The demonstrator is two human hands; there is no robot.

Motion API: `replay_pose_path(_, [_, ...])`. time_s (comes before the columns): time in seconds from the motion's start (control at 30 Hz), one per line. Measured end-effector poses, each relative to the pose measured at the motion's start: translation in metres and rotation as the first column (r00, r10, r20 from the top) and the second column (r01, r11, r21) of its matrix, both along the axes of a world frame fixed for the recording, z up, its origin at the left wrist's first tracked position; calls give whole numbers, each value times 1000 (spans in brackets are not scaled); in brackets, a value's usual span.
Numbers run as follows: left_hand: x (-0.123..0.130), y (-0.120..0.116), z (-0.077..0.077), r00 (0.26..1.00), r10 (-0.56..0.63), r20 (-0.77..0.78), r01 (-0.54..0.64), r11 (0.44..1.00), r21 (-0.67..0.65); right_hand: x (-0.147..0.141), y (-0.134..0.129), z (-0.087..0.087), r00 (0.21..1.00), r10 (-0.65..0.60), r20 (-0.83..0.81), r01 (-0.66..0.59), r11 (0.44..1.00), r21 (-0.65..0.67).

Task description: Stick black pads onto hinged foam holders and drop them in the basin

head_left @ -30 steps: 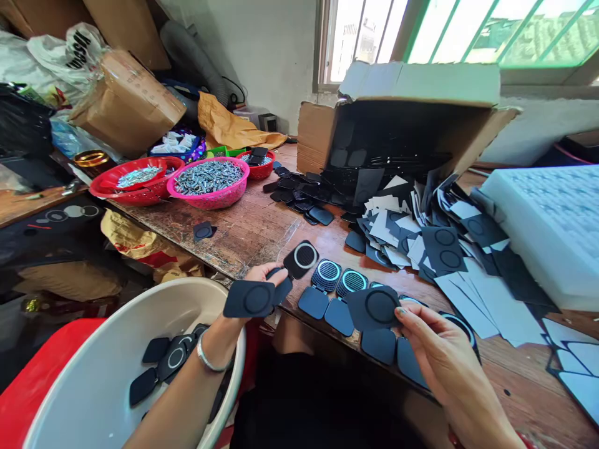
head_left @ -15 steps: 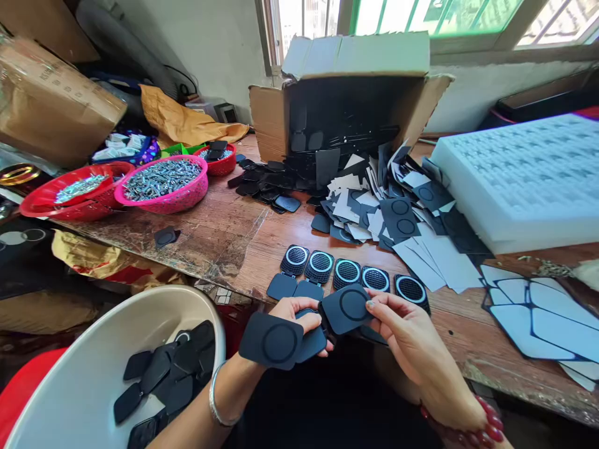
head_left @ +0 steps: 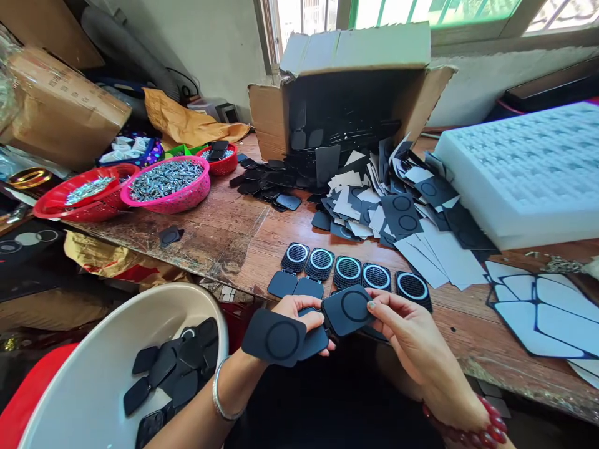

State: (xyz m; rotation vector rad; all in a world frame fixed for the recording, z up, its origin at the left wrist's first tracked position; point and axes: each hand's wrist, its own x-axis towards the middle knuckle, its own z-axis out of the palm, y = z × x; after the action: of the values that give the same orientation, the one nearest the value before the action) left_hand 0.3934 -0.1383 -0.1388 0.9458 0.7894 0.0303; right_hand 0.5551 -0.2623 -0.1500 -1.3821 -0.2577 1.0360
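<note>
My left hand (head_left: 291,305) is closed on a black hinged folding pad (head_left: 314,343), its thumb pressed on the near panel. A loose black sheet with a ring mark (head_left: 275,338) lies over that wrist, its right edge by the thumb. My right hand (head_left: 414,337) pinches the right edge of a black ringed panel (head_left: 349,310), which sits at the far end of the folding pad. Whether this ringed face is a separate sheet lying on the pad cannot be made out. Just beyond are several stacked black ringed mesh pieces (head_left: 348,271), some with flat panels hinged below.
A cardboard box (head_left: 269,121) spills black parts and ringed sheets (head_left: 401,215) onto the table. White foam (head_left: 519,181) stands right, near white black-edged sheets (head_left: 561,327). Left are a pink basket of metal pieces (head_left: 168,201) and a beige tub (head_left: 88,368) with black parts.
The view has shifted slightly, moving the table items a little in frame. Both hands keep nearly the same grip, with the ringed panel lying almost unchanged between them.
</note>
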Motion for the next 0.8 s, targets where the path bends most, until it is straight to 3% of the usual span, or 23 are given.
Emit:
replay_pose_path(0.43, [-2, 0, 8, 1000, -13, -23, 14, 1000, 16, 2, -1, -5, 998, 54, 43, -54, 998, -12])
replay_pose_path(0.8, [-4, 0, 9, 1000, 0, -14, 0, 1000, 15, -5, 8, 12, 1000, -7, 15, 8, 999, -49])
